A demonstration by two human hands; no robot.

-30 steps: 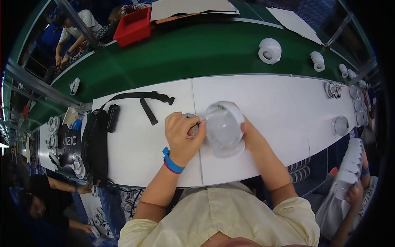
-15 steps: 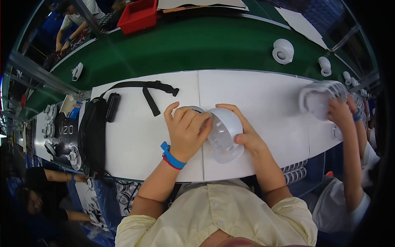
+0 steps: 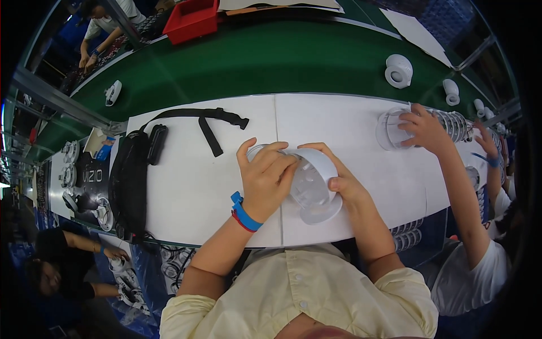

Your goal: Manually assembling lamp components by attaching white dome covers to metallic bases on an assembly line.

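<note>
My right hand (image 3: 351, 191) grips a hollow white plastic shell (image 3: 323, 169) from its right side, thumb against the outer wall. The shell's opening faces left and toward me, showing a translucent inside with small ribs. My left hand (image 3: 268, 179) meets the left rim of this shell, its fingers bent and thumb tip close to the edge. Behind those fingers a round pale-rimmed piece (image 3: 258, 150) shows only in part; it appears to be held by the left hand. Both hands are above the white work surface (image 3: 220, 203), near its middle seam.
A black belt bag (image 3: 129, 186) with its strap lies to the left. At right, a co-worker's hand (image 3: 423, 131) touches a translucent round cover (image 3: 390, 129) beside stacked rings. Beyond, a green conveyor (image 3: 254, 65) carries white housings (image 3: 398, 72). A red bin (image 3: 192, 21) stands at the back.
My hands and the shell have shifted slightly right, the shell tilting a little. The co-worker's hand and translucent cover have come left. White parts on the green conveyor have moved right.
</note>
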